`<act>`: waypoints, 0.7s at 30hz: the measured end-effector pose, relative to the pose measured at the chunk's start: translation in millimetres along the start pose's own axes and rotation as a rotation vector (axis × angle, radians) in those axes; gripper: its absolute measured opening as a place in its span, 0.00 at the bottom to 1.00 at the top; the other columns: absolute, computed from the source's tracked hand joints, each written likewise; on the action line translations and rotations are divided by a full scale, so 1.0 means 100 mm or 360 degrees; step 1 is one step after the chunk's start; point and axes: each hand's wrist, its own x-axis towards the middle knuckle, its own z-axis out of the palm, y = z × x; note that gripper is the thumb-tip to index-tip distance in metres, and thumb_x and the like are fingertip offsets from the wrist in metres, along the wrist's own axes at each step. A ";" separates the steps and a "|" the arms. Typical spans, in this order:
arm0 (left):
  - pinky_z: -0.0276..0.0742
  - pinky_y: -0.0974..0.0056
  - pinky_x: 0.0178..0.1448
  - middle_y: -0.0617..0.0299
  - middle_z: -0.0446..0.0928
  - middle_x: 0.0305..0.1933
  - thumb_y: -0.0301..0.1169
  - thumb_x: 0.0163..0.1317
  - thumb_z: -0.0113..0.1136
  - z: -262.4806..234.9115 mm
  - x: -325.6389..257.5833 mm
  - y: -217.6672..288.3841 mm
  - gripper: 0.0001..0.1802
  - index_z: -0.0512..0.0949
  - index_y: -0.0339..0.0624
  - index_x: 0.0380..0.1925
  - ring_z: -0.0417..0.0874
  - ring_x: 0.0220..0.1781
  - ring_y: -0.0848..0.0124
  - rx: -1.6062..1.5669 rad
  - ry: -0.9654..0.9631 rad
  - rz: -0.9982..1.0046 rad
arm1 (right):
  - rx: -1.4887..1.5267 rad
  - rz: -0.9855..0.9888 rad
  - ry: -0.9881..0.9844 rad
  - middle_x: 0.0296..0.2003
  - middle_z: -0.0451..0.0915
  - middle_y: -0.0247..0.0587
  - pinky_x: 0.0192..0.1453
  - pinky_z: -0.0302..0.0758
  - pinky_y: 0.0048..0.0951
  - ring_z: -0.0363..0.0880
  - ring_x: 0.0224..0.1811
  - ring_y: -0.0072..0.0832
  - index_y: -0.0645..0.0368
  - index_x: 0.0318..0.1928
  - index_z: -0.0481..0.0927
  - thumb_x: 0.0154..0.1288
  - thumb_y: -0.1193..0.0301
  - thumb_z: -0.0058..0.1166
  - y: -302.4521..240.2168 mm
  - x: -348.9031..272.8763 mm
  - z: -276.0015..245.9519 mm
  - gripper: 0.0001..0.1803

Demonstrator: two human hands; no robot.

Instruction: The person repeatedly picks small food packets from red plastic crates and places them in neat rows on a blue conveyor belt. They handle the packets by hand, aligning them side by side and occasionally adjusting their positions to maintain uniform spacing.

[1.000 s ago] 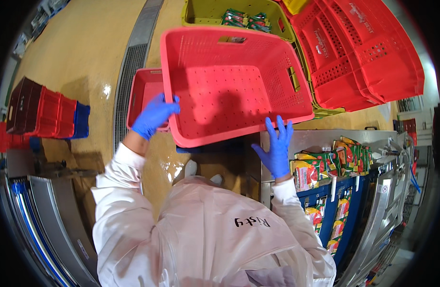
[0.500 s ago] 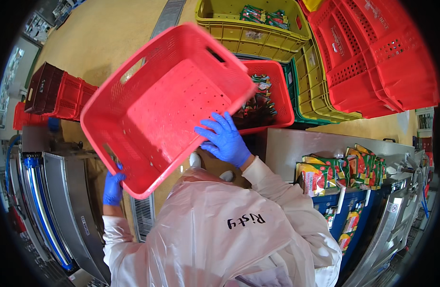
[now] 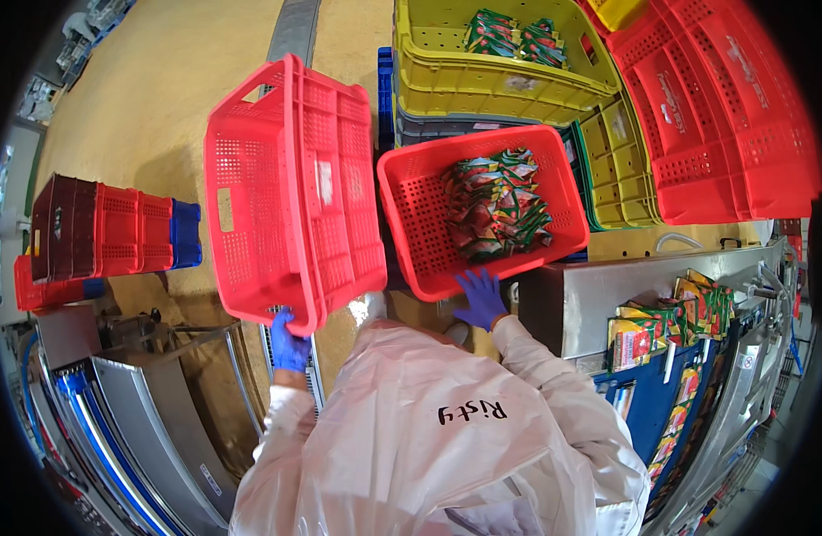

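Observation:
A red perforated crate (image 3: pixel 344 188) hangs tilted on its side, its hollow turned left. My blue-gloved left hand (image 3: pixel 290 344) grips it by its near end. To the right stands a second red crate (image 3: pixel 420 214), holding several green, red and yellow packets (image 3: pixel 498 205) heaped toward its right side. Against that crate's near rim lies my right hand (image 3: pixel 482 299), gloved in blue, with its fingers spread and nothing held. Whether those fingertips press on the rim or only rest by it, I cannot tell.
Yellow crates (image 3: pixel 509 85) with packets stand behind, beside tall stacked red crates (image 3: pixel 723 116). A metal machine with packets (image 3: pixel 656 326) is at right. Brown, red and blue crates (image 3: pixel 116 228) are stacked at left, above a steel machine (image 3: pixel 152 420).
The held crate has swung left and tipped onto its side, uncovering the packet-filled crate. My right hand has left the held crate and moved right to the other crate's near rim.

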 end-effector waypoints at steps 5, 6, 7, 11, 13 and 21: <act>0.78 0.61 0.53 0.65 0.76 0.38 0.20 0.49 0.57 0.28 1.45 -0.18 0.14 0.74 0.49 0.36 0.79 0.44 0.66 -0.0161 -0.0034 0.0043 | -0.0001 0.0300 -0.0055 0.72 0.49 0.45 0.73 0.30 0.68 0.32 0.75 0.60 0.38 0.73 0.48 0.47 0.45 0.65 -0.24 0.13 0.07 0.55; 0.78 0.61 0.52 0.65 0.76 0.38 0.20 0.49 0.57 0.27 1.64 -0.26 0.14 0.74 0.49 0.36 0.79 0.43 0.67 -0.0140 -0.0016 0.0062 | -0.0018 0.0288 -0.0001 0.71 0.49 0.46 0.73 0.30 0.69 0.33 0.75 0.61 0.39 0.73 0.50 0.46 0.44 0.65 -0.20 0.13 0.15 0.56; 0.78 0.61 0.52 0.66 0.76 0.37 0.19 0.49 0.57 0.24 1.79 -0.35 0.15 0.74 0.49 0.36 0.79 0.43 0.68 -0.0124 0.0003 0.0081 | -0.0030 0.0298 -0.0002 0.71 0.49 0.46 0.72 0.30 0.69 0.34 0.74 0.61 0.40 0.72 0.51 0.46 0.44 0.65 -0.16 0.11 0.22 0.55; 0.77 0.60 0.53 0.60 0.75 0.43 0.19 0.51 0.54 -0.76 2.62 -1.08 0.17 0.71 0.44 0.43 0.78 0.48 0.64 0.0051 0.0129 0.0033 | -0.0098 0.0320 0.0002 0.71 0.50 0.50 0.72 0.31 0.70 0.34 0.74 0.63 0.45 0.71 0.54 0.44 0.45 0.67 -0.23 0.14 0.16 0.55; 0.77 0.59 0.53 0.58 0.75 0.44 0.18 0.50 0.54 -0.91 2.50 -1.34 0.18 0.71 0.45 0.43 0.78 0.48 0.63 0.0157 0.0238 -0.0024 | -0.0073 0.0399 -0.0004 0.70 0.50 0.51 0.72 0.31 0.69 0.33 0.74 0.63 0.45 0.72 0.53 0.44 0.45 0.67 -0.27 0.16 0.19 0.56; 0.77 0.58 0.51 0.61 0.75 0.42 0.15 0.46 0.53 -0.81 2.52 -1.59 0.20 0.71 0.48 0.40 0.78 0.48 0.63 0.0059 0.0481 -0.0176 | -0.0079 0.0469 -0.0205 0.71 0.48 0.53 0.71 0.27 0.70 0.29 0.74 0.64 0.46 0.73 0.50 0.47 0.43 0.64 -0.27 0.24 0.14 0.56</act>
